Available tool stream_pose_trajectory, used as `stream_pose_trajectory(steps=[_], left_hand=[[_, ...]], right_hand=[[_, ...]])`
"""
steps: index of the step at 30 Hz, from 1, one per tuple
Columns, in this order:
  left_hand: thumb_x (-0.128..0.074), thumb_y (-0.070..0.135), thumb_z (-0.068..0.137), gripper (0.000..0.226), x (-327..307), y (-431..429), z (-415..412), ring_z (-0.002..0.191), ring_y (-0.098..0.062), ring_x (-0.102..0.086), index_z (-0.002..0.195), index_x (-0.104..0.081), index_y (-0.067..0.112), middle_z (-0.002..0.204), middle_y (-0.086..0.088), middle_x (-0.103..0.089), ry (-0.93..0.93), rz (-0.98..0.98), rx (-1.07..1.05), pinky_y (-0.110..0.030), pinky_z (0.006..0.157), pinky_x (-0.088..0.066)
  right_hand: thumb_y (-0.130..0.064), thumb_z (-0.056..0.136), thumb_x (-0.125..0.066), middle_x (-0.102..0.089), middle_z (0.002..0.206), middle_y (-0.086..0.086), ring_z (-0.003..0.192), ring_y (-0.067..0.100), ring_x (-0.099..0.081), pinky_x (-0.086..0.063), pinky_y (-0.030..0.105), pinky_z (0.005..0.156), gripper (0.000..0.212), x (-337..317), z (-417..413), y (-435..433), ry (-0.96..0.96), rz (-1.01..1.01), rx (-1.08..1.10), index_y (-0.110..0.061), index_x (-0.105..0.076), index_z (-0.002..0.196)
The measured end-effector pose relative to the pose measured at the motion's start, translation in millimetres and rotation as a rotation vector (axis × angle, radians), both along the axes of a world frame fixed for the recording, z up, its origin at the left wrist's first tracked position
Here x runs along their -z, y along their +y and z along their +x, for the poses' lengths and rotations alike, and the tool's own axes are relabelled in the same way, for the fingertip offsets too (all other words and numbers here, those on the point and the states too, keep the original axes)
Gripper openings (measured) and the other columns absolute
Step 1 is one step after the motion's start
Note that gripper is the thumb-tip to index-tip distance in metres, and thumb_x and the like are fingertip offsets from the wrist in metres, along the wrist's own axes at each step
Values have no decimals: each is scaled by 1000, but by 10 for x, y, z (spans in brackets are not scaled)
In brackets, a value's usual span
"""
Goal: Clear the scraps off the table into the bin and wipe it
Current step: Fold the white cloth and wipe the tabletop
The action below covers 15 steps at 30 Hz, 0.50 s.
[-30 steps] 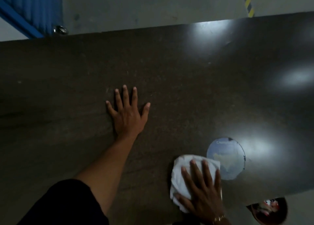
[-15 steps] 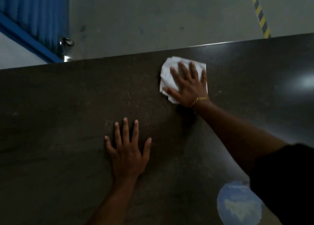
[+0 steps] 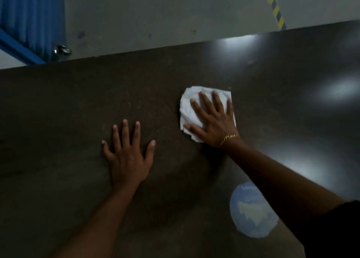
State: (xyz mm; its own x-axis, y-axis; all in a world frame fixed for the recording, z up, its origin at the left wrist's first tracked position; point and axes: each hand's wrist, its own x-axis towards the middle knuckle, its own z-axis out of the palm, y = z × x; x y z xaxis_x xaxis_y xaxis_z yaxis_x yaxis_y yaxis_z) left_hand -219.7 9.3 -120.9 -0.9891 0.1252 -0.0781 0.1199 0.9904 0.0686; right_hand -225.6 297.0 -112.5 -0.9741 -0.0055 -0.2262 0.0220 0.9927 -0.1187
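A crumpled white cloth (image 3: 188, 106) lies flat on the dark brown table (image 3: 68, 106), right of centre. My right hand (image 3: 213, 119), with a gold bracelet at the wrist, presses down on the cloth with its fingers spread across it. My left hand (image 3: 128, 156) rests palm-down on the bare tabletop, fingers apart, a little nearer and to the left of the cloth. No scraps and no bin show in this view.
A round blue-and-white sticker (image 3: 251, 211) sits on the table near the front right, partly under my right arm. Beyond the table's far edge is grey floor with a yellow-black striped line (image 3: 275, 10) and a blue panel (image 3: 29, 18) at the back left.
My right hand pushed the cloth from the near edge out to the far edge, and has now drawn it back toward the middle. My left hand stayed planted.
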Motion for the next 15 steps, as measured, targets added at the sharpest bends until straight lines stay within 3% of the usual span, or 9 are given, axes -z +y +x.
stream_pose_trajectory(steps=[2, 7, 11, 15], left_hand=[[-27, 67, 95, 77, 5, -3, 8, 158, -35, -15, 161, -33, 26, 171, -10, -20, -17, 1, 2, -71, 118, -16], [-31, 59, 103, 71, -83, 109, -3, 159, -38, -11, 164, -23, 24, 172, -12, -16, -57, 18, 44, -74, 118, -14], [-28, 62, 103, 72, -250, 675, -45, 160, -33, 1, 165, -13, 30, 175, -6, -3, -86, 96, 132, -70, 122, -6], [-18, 70, 100, 76, -229, 1190, -54, 160, -32, 10, 166, -5, 33, 175, -4, 5, -185, 132, 133, -73, 121, 0]], right_hand=[[-82, 91, -24, -6, 173, 1, 158, 36, 0, -6, 70, 118, 83, -10, 576, -43, -2, 12, 7, -38, -18, 162], [-82, 93, -27, 10, 172, 1, 157, 34, 11, -4, 71, 119, 86, -115, 2040, -146, -61, 21, 19, -38, -3, 163], [-83, 89, -39, -8, 172, 6, 157, 39, -6, -20, 76, 113, 90, -156, 3234, -223, -129, 39, 39, -34, -18, 163], [-84, 83, -49, -31, 165, 13, 157, 39, -11, -23, 71, 113, 94, -196, 3937, -222, -107, 105, 58, -31, -31, 158]])
